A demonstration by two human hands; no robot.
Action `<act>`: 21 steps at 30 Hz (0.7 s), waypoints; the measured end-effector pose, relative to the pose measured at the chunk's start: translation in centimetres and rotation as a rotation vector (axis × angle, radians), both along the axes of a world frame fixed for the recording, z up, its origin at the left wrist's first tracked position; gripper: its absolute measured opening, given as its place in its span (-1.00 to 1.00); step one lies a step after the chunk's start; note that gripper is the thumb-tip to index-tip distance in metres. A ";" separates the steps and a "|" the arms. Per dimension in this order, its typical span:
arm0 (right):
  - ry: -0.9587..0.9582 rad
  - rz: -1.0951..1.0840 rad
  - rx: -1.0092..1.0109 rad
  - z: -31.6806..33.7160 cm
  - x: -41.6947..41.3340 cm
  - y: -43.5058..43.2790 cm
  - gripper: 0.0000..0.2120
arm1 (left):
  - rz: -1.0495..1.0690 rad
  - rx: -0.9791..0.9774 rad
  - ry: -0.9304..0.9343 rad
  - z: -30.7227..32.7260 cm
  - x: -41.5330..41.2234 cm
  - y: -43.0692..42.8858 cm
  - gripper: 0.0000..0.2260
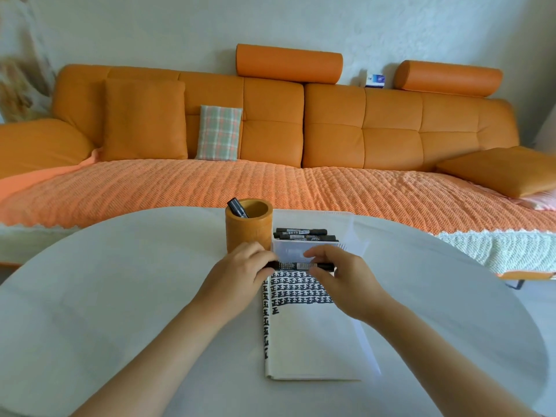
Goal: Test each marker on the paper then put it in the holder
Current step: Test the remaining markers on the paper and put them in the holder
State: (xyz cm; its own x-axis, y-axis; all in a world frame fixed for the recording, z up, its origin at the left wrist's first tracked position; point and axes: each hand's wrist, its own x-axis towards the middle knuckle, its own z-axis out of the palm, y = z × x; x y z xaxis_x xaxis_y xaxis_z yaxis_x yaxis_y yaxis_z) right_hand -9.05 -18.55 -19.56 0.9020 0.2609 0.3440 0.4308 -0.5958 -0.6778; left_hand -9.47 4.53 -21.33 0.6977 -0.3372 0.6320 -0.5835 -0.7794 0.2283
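- The marker [301, 266] is in your hands. It lies level and crosswise, just above the far end of the paper and directly in front of the clear box. Its barrel is black with a white printed label.
- Your left hand [240, 273] grasps the marker's left end. The fingers are curled round it and hide that end.
- Your right hand [343, 279] pinches the barrel near its right end between thumb and fingers. The black right tip shows just past the fingers.
- You cannot tell from this view whether the cap is on or off.
- The paper [313, 341] lies flat on the table beneath both hands. Rows of black test marks fill its far part, and one column of marks runs down its left edge. The near part is blank.
- The holder [249, 233] is a brown cylinder standing upright just beyond your left hand, and close beside the clear box on its left.
- One stored marker [237, 207] leans inside the holder against the left rim, its black end above the rim.
- The clear box [298, 251] sits at the far end of the paper. Several spare markers [304, 233] lie crosswise in it, stacked on one another.
- The table [120, 296] is white and rounded.
- An orange sofa [331, 130] stands behind the table, its seat under a textured orange cover. A plaid cushion [219, 132] leans against its back.
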 end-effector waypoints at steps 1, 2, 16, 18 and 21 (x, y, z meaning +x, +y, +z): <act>-0.004 0.007 -0.090 -0.2 0.0 -0.2 -0.78 | -0.011 -0.004 0.017 -0.1 -0.1 -0.1 -0.86; -0.047 0.022 -0.209 -0.3 -0.1 -0.3 -0.76 | -0.024 0.000 0.028 -0.2 -0.3 -0.2 -0.86; -0.185 0.141 -0.553 0.1 -0.1 0.8 -0.74 | -0.078 0.057 0.102 -0.4 -1.4 -1.2 -0.78; -0.180 0.157 -0.542 0.0 -0.1 0.9 -0.74 | -0.089 0.079 0.084 -0.3 -1.5 -1.2 -0.77; -0.102 0.226 -0.456 -0.2 -0.1 0.9 -0.77 | -0.099 0.117 0.052 -0.2 -1.5 -1.2 -0.81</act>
